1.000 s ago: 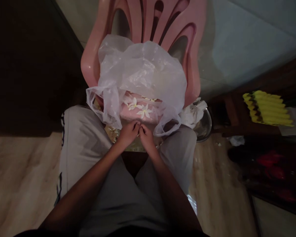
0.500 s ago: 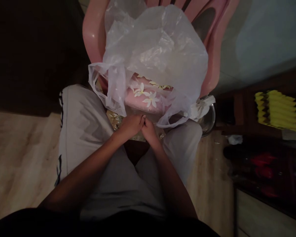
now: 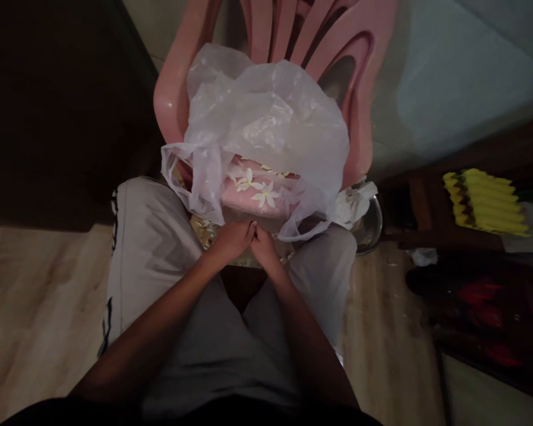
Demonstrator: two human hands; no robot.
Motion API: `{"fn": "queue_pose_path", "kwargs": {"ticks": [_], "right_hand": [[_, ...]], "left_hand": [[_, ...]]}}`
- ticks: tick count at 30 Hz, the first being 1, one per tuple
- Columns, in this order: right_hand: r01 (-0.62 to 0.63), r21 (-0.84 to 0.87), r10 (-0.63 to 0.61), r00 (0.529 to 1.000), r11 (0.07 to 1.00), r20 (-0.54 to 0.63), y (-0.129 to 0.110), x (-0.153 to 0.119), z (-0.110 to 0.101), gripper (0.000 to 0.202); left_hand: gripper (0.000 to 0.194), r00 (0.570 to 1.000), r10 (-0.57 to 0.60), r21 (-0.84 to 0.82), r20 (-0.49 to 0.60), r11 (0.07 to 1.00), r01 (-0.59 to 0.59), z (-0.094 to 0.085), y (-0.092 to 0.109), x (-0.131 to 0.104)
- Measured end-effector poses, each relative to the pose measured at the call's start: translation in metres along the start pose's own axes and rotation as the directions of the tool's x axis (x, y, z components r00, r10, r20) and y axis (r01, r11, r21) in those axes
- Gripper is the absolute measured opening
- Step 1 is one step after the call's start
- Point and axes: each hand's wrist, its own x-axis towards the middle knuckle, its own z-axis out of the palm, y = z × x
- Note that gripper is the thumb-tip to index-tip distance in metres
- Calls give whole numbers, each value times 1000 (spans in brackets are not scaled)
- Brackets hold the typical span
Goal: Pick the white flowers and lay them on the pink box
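My left hand [image 3: 234, 239] and my right hand [image 3: 263, 247] meet between my knees, both closed, fingertips pressed together. Whatever they may pinch is hidden or too small to name. Just beyond them a translucent plastic bag [image 3: 270, 118] lies spread over a pink plastic chair [image 3: 169, 100], its handle loops hanging to either side. At the bag's mouth shows a pink surface [image 3: 244, 204] with white, star-shaped flowers [image 3: 265, 194] on it; I cannot tell whether they are loose or printed. Under my hands is a patterned surface [image 3: 203, 232], mostly covered.
Right of the chair, a crumpled white wrapping [image 3: 355, 204] sits by a shiny round metal bowl [image 3: 373, 228]. Farther right, a yellow ridged stack [image 3: 486, 201] rests on a dark wooden shelf [image 3: 420, 239]. My grey-clad legs [image 3: 148, 242] flank my hands. A dark cabinet [image 3: 62, 118] stands left.
The view has tilted up, so more of the chair's back shows and the bag sits lower in the picture. My hands stay closed together in the same place between my knees.
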Motion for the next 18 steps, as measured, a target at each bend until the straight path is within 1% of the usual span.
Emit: {"fn": "queue_pose_path", "kwargs": {"ticks": [3, 8, 13, 18], "right_hand": [[11, 14, -11, 1000, 1000, 1, -1, 0, -2, 33], [-11, -6, 11, 1000, 1000, 12, -5, -1, -5, 32], [-15, -17, 15, 1000, 1000, 6, -8, -2, -8, 26], [-17, -10, 17, 1000, 1000, 11, -8, -2, -8, 25]], "left_hand": [[42, 1000, -6, -7, 0, 1000, 6, 0, 2, 1], [41, 1000, 0, -19, -11, 1000, 0, 0, 4, 1], [40, 999, 17, -26, -30, 1000, -18, 1, 3, 2], [40, 999, 28, -19, -36, 999, -29, 4, 1, 4]]}}
